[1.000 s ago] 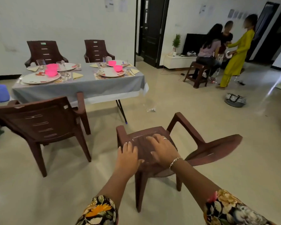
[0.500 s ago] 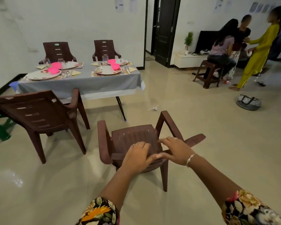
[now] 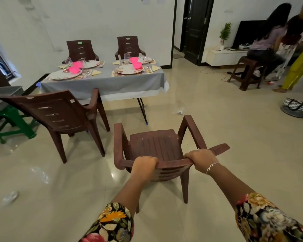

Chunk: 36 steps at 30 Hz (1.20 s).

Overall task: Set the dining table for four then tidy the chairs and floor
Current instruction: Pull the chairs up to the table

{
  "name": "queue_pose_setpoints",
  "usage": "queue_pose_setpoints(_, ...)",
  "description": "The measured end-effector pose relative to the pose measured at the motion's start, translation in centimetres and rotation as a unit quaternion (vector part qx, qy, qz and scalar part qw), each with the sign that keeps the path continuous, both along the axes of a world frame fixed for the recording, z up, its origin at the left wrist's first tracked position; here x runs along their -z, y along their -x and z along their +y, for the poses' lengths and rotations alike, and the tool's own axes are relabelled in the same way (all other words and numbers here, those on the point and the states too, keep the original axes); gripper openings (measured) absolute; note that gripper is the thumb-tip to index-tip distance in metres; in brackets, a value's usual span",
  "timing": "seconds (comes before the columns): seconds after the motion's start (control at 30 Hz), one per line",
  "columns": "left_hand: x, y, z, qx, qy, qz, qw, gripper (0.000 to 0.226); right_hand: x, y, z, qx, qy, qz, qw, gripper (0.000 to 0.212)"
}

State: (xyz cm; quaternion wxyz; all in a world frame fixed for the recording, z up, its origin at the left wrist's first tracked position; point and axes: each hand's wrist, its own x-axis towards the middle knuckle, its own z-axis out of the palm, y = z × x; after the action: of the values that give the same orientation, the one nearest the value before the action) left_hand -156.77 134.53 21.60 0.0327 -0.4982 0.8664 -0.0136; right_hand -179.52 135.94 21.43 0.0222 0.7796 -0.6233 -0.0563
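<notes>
Since the earlier frame both hands are shifted from the seat to the back rail, and the chair is brought upright. Dining table (image 3: 103, 82), laid for four, is seen far and left; its near-right place is judged vacant. Brown chair (image 3: 156, 147) is stood near centre, seat opening toward the table, back rail crosswise. Left hand (image 3: 143, 165) and right hand (image 3: 200, 158) are each clamped over that rail, the left one on the table side. Paper scrap (image 3: 177, 112) is noted on the floor just beyond the chair.
</notes>
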Motion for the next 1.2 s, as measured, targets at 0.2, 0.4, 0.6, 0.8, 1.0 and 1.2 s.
queue_pose_setpoints(0.2,0.6,-0.4,-1.2,-0.027,0.003,-0.029,0.999,0.021,0.8,0.1,-1.2,-0.029,0.02,0.012,0.999,0.032)
queue_pose_setpoints(0.4,0.1,-1.7,-3.9,-0.05,0.02,-0.042,0.998,0.021,0.8,-1.7,-3.8,-0.041,0.036,0.014,0.998,0.027)
queue_pose_setpoints(0.6,0.5,-1.9,-8.6,-0.058,0.027,-0.037,0.997,0.02,0.8,-1.8,-8.6,-0.05,0.041,0.006,0.998,0.025)
queue_pose_setpoints(0.8,0.5,-2.4,-14.9,-0.063,0.034,-0.037,0.997,0.02,0.5,-2.4,-14.9,-0.064,0.051,-0.004,0.997,0.023)
queue_pose_setpoints(1.0,0.8,-2.7,-21.7,-0.078,0.029,-0.026,0.996,0.019,1.0,-2.4,-22.2,-0.088,0.087,-0.009,0.992,0.019)
queue_pose_setpoints(1.2,1.1,-3.4,-28.3,-0.082,0.033,-0.015,0.996,0.019,1.6,-2.8,-29.1,-0.098,0.096,-0.03,0.99,0.035)
